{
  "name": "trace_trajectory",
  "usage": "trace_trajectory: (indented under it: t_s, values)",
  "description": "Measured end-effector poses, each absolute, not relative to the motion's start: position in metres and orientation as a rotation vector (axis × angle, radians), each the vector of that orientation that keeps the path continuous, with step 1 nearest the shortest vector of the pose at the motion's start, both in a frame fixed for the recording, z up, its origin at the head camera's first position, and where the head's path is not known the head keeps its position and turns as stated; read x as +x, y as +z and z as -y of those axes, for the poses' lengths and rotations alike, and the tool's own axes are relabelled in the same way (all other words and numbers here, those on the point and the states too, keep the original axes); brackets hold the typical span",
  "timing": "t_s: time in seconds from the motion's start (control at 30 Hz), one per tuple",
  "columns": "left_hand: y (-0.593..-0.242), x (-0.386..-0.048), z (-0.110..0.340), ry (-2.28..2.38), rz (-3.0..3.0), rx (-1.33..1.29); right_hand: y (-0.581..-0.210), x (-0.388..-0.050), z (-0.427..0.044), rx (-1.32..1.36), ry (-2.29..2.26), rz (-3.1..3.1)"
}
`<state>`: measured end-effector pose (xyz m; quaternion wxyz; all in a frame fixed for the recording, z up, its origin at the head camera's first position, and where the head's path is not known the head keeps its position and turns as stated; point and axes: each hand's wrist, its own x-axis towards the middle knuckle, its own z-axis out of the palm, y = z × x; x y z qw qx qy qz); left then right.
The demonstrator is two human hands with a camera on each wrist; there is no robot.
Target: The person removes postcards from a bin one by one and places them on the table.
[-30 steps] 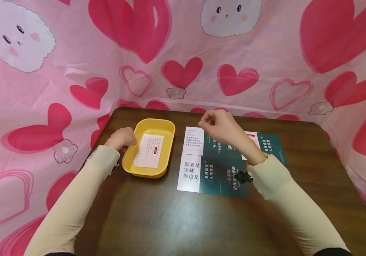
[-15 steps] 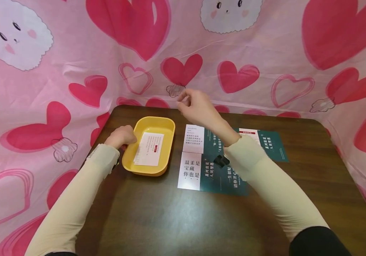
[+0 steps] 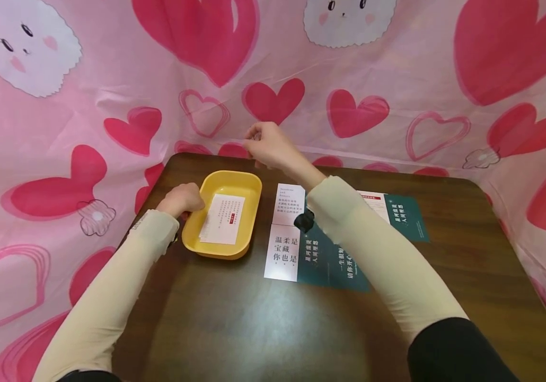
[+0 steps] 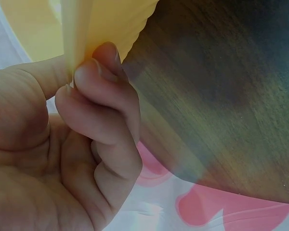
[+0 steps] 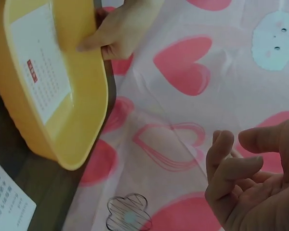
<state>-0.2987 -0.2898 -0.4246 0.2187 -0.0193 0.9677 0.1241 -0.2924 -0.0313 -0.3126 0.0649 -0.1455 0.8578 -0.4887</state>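
Observation:
At the left of the table stands a yellow plastic tray (image 3: pixel 231 254), with a small pile of white printed cards (image 3: pixel 223 220) lying inside it. My left hand (image 3: pixel 181 200) grips the tray's left rim; the left wrist view shows thumb and fingers (image 4: pixel 108 103) pinching the yellow wall. Beyond the tray's far right corner my right hand (image 3: pixel 273 147) is raised above the table's back edge. In the right wrist view its fingers (image 5: pixel 238 169) are loosely bent, the thumb apart from them, and nothing lies between.
Right of the tray, white cards (image 3: pixel 282 257) and dark green cards (image 3: pixel 331 268) lie side by side in rows, partly hidden by my right sleeve. Another green card (image 3: pixel 407 217) lies farther right. A pink heart-patterned cloth (image 3: pixel 373 63) hangs behind the brown table (image 3: pixel 235 329).
My right hand has moved left and away from me, from above the cards to the table's back edge near the tray. The left hand keeps its grip on the rim.

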Motion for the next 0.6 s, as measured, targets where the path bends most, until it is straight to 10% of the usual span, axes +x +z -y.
trace_trajectory:
  t_s: [0.6]
  values:
    - [-0.425, -0.300, 0.292, 0.366, -2.672, -0.075, -0.340, -0.297, 0.076, -0.081, -1.483, -2.318]
